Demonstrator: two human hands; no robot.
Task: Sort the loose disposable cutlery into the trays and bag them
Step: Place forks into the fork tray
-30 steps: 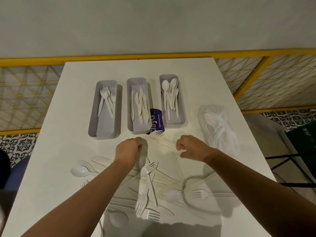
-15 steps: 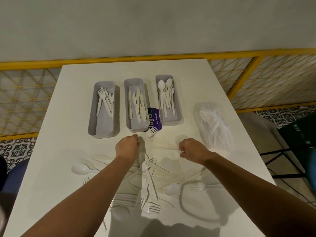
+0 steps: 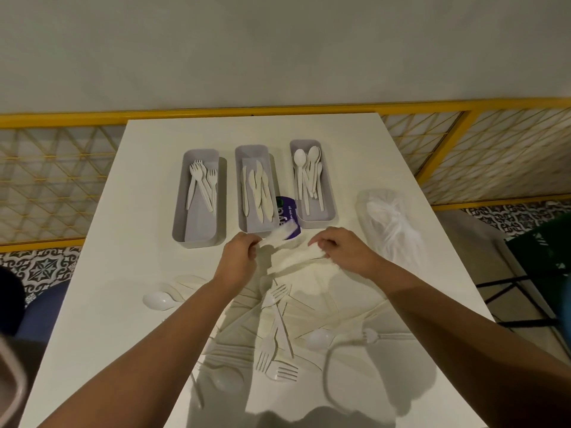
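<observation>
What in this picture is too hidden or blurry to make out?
Head view, all four:
The white plastic utensil pinched by the left hand: motion blur hides its type.
The pale plastic utensil gripped by the right hand: fingers cover one end.
The purple printed card: the grey middle tray and the blurred utensil cover its wording.
The clear plastic bag: white cutlery inside too hazy to count.

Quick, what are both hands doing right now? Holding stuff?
Left hand: pinches a white cutlery piece, too blurred to tell its type.
Right hand: grips a second white piece, also blurred.
</observation>
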